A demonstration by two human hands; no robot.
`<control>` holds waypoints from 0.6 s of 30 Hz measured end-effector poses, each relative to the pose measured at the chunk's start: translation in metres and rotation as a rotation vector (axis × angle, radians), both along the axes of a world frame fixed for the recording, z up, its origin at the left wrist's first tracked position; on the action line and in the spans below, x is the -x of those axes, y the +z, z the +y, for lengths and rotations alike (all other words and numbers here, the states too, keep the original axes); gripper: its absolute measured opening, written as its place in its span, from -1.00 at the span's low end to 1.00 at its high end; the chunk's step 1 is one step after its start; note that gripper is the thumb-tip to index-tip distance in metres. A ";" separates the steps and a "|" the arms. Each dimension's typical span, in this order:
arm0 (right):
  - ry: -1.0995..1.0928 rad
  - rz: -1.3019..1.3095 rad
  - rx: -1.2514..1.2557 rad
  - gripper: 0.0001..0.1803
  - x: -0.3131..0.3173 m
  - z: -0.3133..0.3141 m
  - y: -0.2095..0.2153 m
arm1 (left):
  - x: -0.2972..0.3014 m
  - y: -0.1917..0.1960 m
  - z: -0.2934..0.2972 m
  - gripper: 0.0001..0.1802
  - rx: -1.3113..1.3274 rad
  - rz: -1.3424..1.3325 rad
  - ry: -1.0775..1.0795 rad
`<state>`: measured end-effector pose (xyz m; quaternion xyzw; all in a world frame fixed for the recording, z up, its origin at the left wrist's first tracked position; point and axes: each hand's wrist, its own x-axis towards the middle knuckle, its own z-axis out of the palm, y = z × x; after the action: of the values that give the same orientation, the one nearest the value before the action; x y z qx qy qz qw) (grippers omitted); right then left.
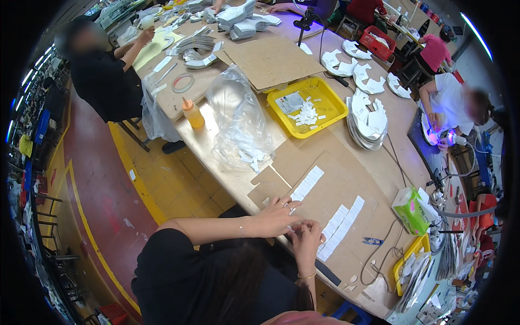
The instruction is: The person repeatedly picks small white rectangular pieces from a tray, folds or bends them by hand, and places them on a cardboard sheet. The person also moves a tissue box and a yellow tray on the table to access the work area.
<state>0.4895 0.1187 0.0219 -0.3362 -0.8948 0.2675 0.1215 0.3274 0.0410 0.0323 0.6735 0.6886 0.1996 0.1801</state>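
At the near edge of the table, my left hand point(276, 215) and my right hand point(306, 238) come together with fingers bent inward. Both look pinched; whatever is between the fingertips is too small and covered to make out. Just beyond my left fingers lies a short row of small white tags point(307, 184) on a brown cardboard sheet point(338, 179). Two longer strips of white tags point(341, 226) lie side by side to the right of my hands.
A yellow tray point(338, 115) holds loose white pieces. Around it are a clear plastic bag point(238, 116), an orange squeeze bottle point(193, 115) and stacked white cut pieces point(368, 122). Thread snips point(372, 241) and a green tissue pack point(411, 211) lie right. Co-workers sit left and right.
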 end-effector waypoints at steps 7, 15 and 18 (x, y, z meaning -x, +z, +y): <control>-0.009 0.079 0.067 -0.76 -0.002 0.003 -0.009 | -0.003 -0.009 -0.004 -0.67 -0.054 0.069 -0.008; 0.001 0.037 0.075 -0.79 -0.001 0.005 -0.006 | -0.005 -0.017 -0.001 -0.66 -0.015 0.097 -0.034; -0.006 0.020 0.073 -0.78 0.001 0.005 -0.004 | -0.005 -0.017 -0.002 -0.67 0.007 0.131 -0.040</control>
<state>0.4889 0.1239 0.0179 -0.3403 -0.8822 0.3031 0.1186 0.3325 0.0395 0.0148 0.6980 0.6860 0.1494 0.1409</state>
